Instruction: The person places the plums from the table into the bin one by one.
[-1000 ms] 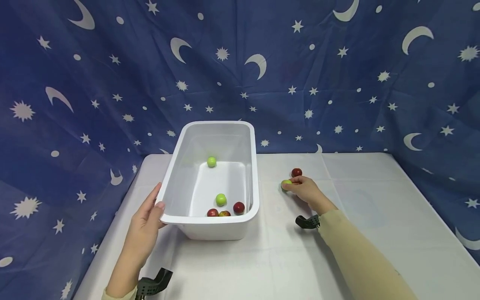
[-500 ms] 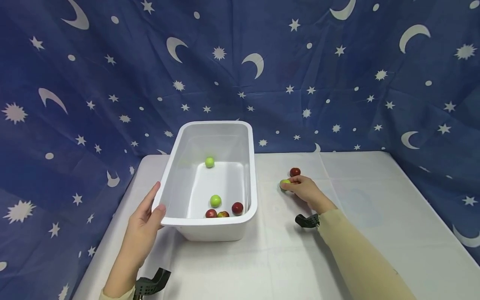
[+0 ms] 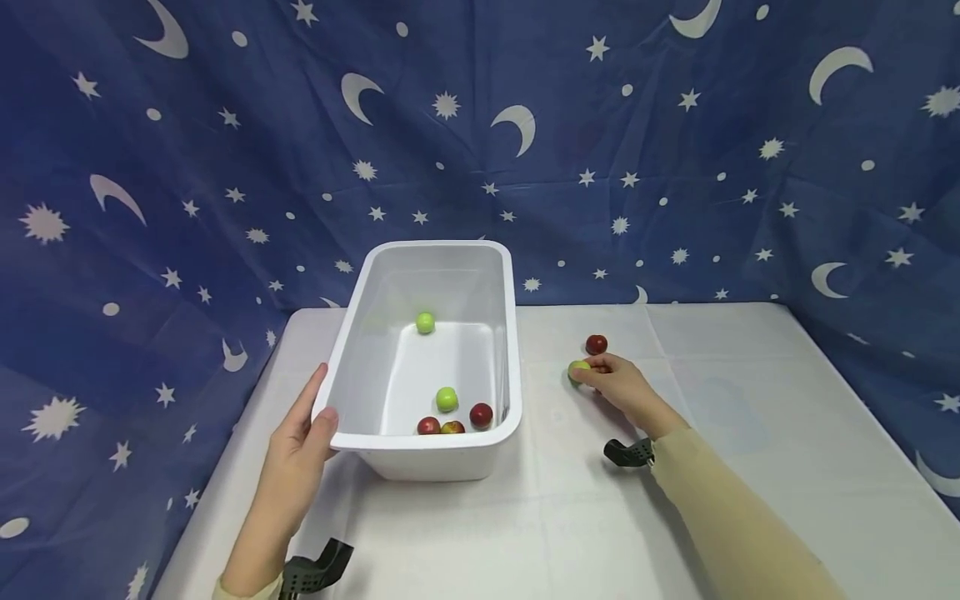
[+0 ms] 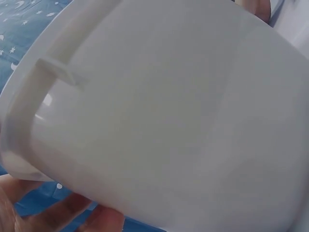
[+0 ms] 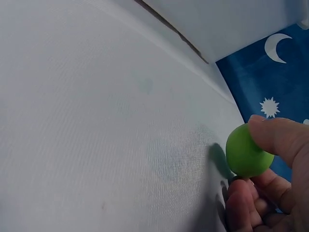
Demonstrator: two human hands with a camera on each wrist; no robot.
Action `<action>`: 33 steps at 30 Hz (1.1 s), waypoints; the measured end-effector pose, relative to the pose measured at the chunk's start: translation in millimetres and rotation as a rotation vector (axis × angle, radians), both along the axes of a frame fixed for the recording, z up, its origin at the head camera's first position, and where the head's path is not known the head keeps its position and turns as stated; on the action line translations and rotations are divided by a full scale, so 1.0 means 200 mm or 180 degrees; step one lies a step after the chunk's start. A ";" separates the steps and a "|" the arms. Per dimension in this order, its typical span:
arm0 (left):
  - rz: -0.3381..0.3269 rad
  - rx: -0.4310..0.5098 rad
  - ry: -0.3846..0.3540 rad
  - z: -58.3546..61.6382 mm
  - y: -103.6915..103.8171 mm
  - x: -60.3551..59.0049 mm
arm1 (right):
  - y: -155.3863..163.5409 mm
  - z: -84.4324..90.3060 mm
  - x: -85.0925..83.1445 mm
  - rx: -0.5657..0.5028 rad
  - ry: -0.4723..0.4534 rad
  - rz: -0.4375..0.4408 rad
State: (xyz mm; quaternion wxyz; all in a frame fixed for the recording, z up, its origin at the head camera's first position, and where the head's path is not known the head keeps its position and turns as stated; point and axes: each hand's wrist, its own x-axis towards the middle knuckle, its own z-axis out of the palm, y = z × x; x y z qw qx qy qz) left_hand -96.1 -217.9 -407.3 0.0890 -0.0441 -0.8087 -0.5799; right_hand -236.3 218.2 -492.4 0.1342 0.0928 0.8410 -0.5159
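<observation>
In the head view, a white plastic tub (image 3: 420, 454) stands on the table's left half. My left hand (image 3: 296, 458) grips its near left corner, thumb over the rim; the left wrist view shows fingers (image 4: 60, 212) against the tub's outside. To the right of the tub, my right hand (image 3: 618, 387) pinches a small green apple (image 5: 246, 152) between thumb and fingers, low over the white cloth. Just behind that hand lies a red apple (image 3: 596, 344). Inside the tub are a far green apple (image 3: 425, 322), a nearer green apple (image 3: 446, 399) and several reddish apples (image 3: 481, 415) at the near end.
A white cloth (image 3: 750, 417) covers the table. Behind and along the sides hangs a dark blue curtain (image 3: 585, 125) with moons and stars. The tub's right wall (image 3: 513, 350) rises between the right hand and the apples inside.
The right wrist has shifted slightly right, the green apple still pinched. In the tub, the nearer green apple rolled a little left, then back. The left hand keeps its hold.
</observation>
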 end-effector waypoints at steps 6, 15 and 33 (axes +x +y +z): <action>0.0020 -0.0005 -0.0001 0.00 0.00 0.00 | 0.03 0.01 0.01 -0.0047 0.0028 0.0107; -0.0008 0.0063 -0.0012 -0.01 0.00 -0.01 | 0.05 0.10 0.05 -0.0223 0.0093 0.0265; -0.0010 0.0155 0.0008 -0.02 0.01 -0.01 | -0.01 0.36 0.09 -0.0379 0.0588 0.0669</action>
